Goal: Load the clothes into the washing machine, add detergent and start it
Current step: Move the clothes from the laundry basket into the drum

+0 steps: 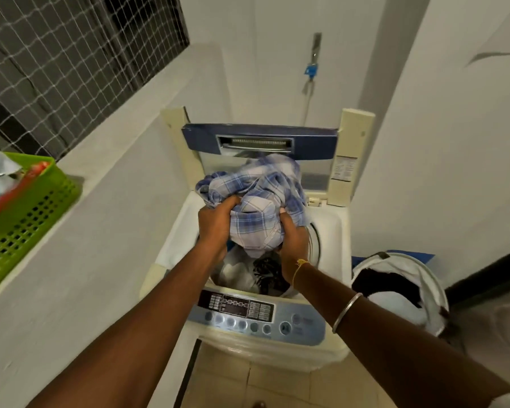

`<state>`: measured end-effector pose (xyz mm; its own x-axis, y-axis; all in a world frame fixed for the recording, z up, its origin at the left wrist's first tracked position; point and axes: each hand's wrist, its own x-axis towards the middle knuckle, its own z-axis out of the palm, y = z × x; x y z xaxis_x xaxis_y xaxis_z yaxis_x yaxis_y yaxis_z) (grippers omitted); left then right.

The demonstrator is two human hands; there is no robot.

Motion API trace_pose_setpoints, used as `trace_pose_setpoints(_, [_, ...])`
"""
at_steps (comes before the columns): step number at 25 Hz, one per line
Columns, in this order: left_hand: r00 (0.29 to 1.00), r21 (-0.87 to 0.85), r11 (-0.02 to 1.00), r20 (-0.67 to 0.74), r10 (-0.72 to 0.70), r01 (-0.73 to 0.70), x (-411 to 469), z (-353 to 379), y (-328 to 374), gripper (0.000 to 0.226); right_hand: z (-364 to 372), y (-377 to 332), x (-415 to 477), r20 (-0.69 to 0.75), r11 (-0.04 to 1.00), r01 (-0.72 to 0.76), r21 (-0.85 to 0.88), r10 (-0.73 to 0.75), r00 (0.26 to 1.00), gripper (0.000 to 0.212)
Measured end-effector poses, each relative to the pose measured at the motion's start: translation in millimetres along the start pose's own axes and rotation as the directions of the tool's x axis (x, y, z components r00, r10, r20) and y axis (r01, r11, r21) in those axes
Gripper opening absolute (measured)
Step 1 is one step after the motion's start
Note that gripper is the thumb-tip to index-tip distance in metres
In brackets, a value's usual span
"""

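Observation:
A cream top-loading washing machine stands in front of me with its blue-edged lid folded upright. Both hands hold a bunched blue-and-white checked cloth just above the drum opening. My left hand grips its left side and my right hand grips its lower right. White and dark clothes lie in the drum below. The control panel with its buttons faces me at the near edge.
A green plastic basket with packets rests on the white ledge at the left. A white laundry basket holding dark and white clothes stands right of the machine. A tap with a hose hangs on the back wall.

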<state>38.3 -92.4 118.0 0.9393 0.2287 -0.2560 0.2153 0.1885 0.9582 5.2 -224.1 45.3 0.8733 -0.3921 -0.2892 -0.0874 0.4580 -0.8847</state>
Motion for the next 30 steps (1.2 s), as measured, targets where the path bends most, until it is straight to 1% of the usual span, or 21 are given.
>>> trace_pose_setpoints(2, [0.996, 0.075, 0.994, 0.032, -0.085, 0.082, 24.3, -16.2, -17.7, 0.023, 6.4, 22.7, 5.2, -0.024, 0.999, -0.045, -0.002, 0.045, 0.999, 0.047])
trace_pose_setpoints(4, [0.97, 0.154, 0.969, 0.112, -0.214, 0.196, 45.0, -27.5, -34.9, 0.02, 7.4, 44.8, 13.3, -0.054, 0.993, -0.113, -0.017, 0.112, 0.992, 0.043])
trace_pose_setpoints(5, [0.931, 0.182, 0.94, 0.178, -0.319, 0.288, 50.9, -31.1, -40.3, 0.018, 5.1, 55.4, 20.1, -0.069, 0.987, -0.155, -0.041, 0.151, 0.986, 0.047])
trace_pose_setpoints(6, [0.875, 0.221, 0.9, 0.237, -0.423, 0.375, 57.3, -36.8, -48.3, 0.021, 1.4, 64.9, 27.6, -0.079, 0.974, -0.213, -0.074, 0.208, 0.975, 0.054])
trace_pose_setpoints(7, [0.827, 0.277, 0.862, 0.268, -0.494, 0.425, 62.5, -42.9, -55.4, 0.027, -1.4, 70.8, 34.6, -0.087, 0.956, -0.272, -0.111, 0.263, 0.961, 0.057])
trace_pose_setpoints(8, [0.8, 0.354, 0.828, 0.269, -0.536, 0.436, 70.4, -48.7, -64.5, 0.036, -5.5, 76.7, 43.8, -0.098, 0.935, -0.305, -0.179, 0.291, 0.952, 0.057])
trace_pose_setpoints(9, [0.807, 0.452, 0.801, 0.25, -0.536, 0.392, 78.9, -53.8, -73.8, 0.047, -9.3, 80.4, 52.3, -0.112, 0.907, -0.319, -0.273, 0.299, 0.948, 0.056])
trace_pose_setpoints(10, [0.832, 0.565, 0.766, 0.234, -0.503, 0.305, 85.4, -57.7, -80.7, 0.049, -12.3, 81.4, 59.7, -0.135, 0.864, -0.349, -0.364, 0.321, 0.937, 0.057])
trace_pose_setpoints(12, [0.893, 0.723, 0.685, 0.245, -0.378, 0.091, 89.5, -57.4, -85.9, 0.03, -17.2, 86.0, 73.1, -0.223, 0.773, -0.444, -0.454, 0.383, 0.896, 0.067])
trace_pose_setpoints(14, [0.909, 0.754, 0.656, 0.295, -0.294, -0.033, 90.7, -50.0, -88.6, 0.028, -22.0, 89.5, 80.8, -0.269, 0.746, -0.48, -0.462, 0.398, 0.877, 0.073])
trace_pose_setpoints(15, [0.908, 0.759, 0.645, 0.325, -0.264, -0.084, 88.9, -45.0, -87.6, 0.029, -25.7, 93.9, 85.5, -0.271, 0.737, -0.484, -0.472, 0.401, 0.875, 0.07])
trace_pose_setpoints(16, [0.906, 0.763, 0.632, 0.355, -0.23, -0.138, 88.8, -39.3, -88.1, 0.029, -29.4, 95.8, 88.3, -0.264, 0.748, -0.471, -0.468, 0.391, 0.882, 0.064])
trace_pose_setpoints(18, [0.903, 0.769, 0.599, 0.396, -0.17, -0.225, 85.8, -23.2, -89.0, 0.025, -29.5, 87.9, 84.5, -0.274, 0.814, -0.433, -0.387, 0.347, 0.897, 0.052])
trace_pose_setpoints(19, [0.899, 0.757, 0.602, 0.414, -0.143, -0.253, 83.1, -11.4, -89.7, 0.019, -29.7, 77.7, 80.8, -0.277, 0.856, -0.38, -0.351, 0.292, 0.915, 0.044])
trace_pose_setpoints(20, [0.889, 0.739, 0.604, 0.445, -0.105, -0.299, 79.3, 2.2, -89.7, 0.017, -29.9, 64.4, 74.9, -0.276, 0.888, -0.321, -0.33, 0.235, 0.932, 0.036])
trace_pose_setpoints(21, [0.869, 0.722, 0.594, 0.49, -0.076, -0.355, 72.7, 17.5, -88.8, 0.02, -33.8, 53.9, 72.1, -0.28, 0.909, -0.266, -0.32, 0.178, 0.943, 0.027])
trace_pose_setpoints(22, [0.833, 0.704, 0.57, 0.55, -0.059, -0.425, 67.2, 34.3, -91.3, 0.023, -39.7, 41.4, 68.7, -0.292, 0.925, -0.22, -0.31, 0.128, 0.948, 0.021])
trace_pose_setpoints(24, [0.739, 0.653, 0.521, 0.671, -0.061, -0.549, 51.1, 72.5, -95.4, 0.022, -58.8, 16.0, 63.8, -0.33, 0.948, -0.152, -0.278, 0.054, 0.942, 0.019])
trace_pose_setpoints(26, [0.691, 0.604, 0.545, 0.72, -0.06, -0.582, 32.5, 113.0, -100.3, 0.024, -85.7, -4.6, 63.3, -0.375, 0.962, -0.108, -0.252, 0.005, 0.927, 0.02])
trace_pose_setpoints(28, [0.69, 0.583, 0.587, 0.721, -0.056, -0.562, 14.9, 153.6, -106.6, 0.028, -117.9, -21.0, 67.5, -0.42, 0.974, -0.099, -0.205, 0.004, 0.908, 0.019])
trace_pose_setpoints(30, [0.671, 0.563, 0.594, 0.74, -0.05, -0.576, -1.6, 195.2, -117.4, 0.027, -157.2, -33.5, 75.9, -0.483, 0.971, -0.104, -0.216, -0.014, 0.876, 0.019])
